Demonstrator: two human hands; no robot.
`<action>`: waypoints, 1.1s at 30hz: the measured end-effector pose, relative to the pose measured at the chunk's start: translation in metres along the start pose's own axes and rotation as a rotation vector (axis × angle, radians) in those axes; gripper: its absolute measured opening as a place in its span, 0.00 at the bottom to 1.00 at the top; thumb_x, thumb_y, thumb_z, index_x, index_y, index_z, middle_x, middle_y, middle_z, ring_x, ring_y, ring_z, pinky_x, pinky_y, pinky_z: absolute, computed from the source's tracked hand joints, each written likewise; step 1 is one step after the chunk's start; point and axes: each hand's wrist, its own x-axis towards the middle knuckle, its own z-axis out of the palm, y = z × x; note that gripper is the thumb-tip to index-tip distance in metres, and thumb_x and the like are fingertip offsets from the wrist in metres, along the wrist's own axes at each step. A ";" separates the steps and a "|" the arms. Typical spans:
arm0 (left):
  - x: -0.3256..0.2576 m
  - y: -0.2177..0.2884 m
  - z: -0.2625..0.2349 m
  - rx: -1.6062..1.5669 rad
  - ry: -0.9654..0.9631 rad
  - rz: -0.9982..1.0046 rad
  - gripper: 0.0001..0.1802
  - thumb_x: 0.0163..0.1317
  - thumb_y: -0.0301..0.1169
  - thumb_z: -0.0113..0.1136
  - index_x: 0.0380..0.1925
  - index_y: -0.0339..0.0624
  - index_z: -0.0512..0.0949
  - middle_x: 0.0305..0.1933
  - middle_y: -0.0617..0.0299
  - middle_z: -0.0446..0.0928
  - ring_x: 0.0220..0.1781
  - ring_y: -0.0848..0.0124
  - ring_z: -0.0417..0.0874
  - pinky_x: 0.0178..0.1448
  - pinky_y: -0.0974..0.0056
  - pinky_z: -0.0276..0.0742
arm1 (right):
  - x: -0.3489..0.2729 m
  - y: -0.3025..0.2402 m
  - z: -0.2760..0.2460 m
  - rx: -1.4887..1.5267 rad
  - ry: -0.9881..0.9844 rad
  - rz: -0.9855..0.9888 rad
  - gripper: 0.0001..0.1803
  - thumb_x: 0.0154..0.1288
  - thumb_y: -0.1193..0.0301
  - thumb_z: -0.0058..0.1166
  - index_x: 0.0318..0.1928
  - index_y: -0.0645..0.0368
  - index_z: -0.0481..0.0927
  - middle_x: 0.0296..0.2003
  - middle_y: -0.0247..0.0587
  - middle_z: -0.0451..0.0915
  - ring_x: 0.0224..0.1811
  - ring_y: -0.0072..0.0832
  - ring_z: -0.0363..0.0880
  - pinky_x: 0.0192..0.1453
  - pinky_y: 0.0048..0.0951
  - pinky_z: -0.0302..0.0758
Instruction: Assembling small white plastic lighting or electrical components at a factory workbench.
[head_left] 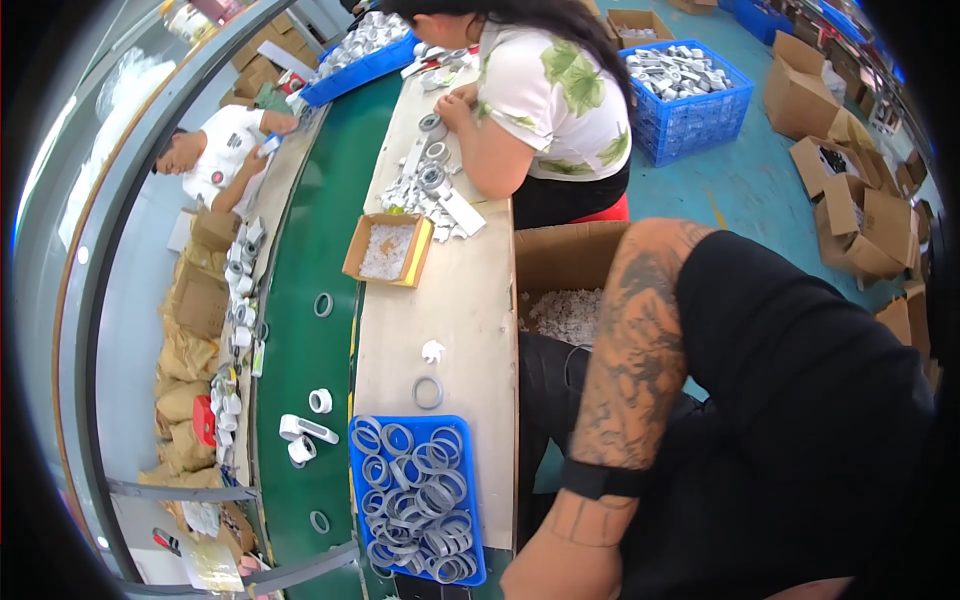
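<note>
The shallow blue plastic tray heaped with grey rigid plastic rings (pixel 415 497) sits at the near end of the pale wooden tabletop (pixel 465 300), and the person's right hand (pixel 545 570) hangs just beside the tray's right rim, its grip cut off by the frame so I cannot tell it; the left hand is out of view. The rings look light, stiff and smooth, best pinched across the band. One loose grey ring (pixel 428 392) lies just beyond the tray on open board, with the green conveyor belt (pixel 305 330) bordering the tray's left.

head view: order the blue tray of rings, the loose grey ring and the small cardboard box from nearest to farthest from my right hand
1. Blue tray, just left of the right hand.
2. Loose grey ring, on the bench beyond the tray.
3. Small cardboard box, farther up the bench.
</note>
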 end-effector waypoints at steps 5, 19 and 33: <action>0.016 0.011 -0.030 -0.079 0.112 0.032 0.41 0.76 0.58 0.64 0.74 0.37 0.73 0.75 0.52 0.77 0.74 0.57 0.78 0.76 0.49 0.75 | -0.016 0.049 -0.033 -0.129 0.072 0.215 0.09 0.61 0.65 0.61 0.31 0.56 0.76 0.30 0.46 0.79 0.32 0.48 0.83 0.34 0.47 0.80; 0.062 0.071 -0.058 -0.203 0.249 0.086 0.38 0.80 0.52 0.61 0.78 0.35 0.69 0.77 0.52 0.75 0.80 0.54 0.72 0.83 0.45 0.66 | -0.316 0.131 0.097 -0.034 0.713 1.592 0.11 0.70 0.75 0.54 0.50 0.63 0.84 0.38 0.50 0.88 0.39 0.37 0.88 0.50 0.40 0.86; 0.314 0.100 -0.212 -0.159 1.053 -0.121 0.48 0.70 0.65 0.67 0.78 0.46 0.70 0.76 0.47 0.71 0.75 0.53 0.71 0.75 0.38 0.68 | -0.210 0.070 0.025 -0.295 0.520 1.290 0.13 0.64 0.74 0.59 0.50 0.59 0.84 0.44 0.50 0.84 0.45 0.48 0.86 0.50 0.45 0.84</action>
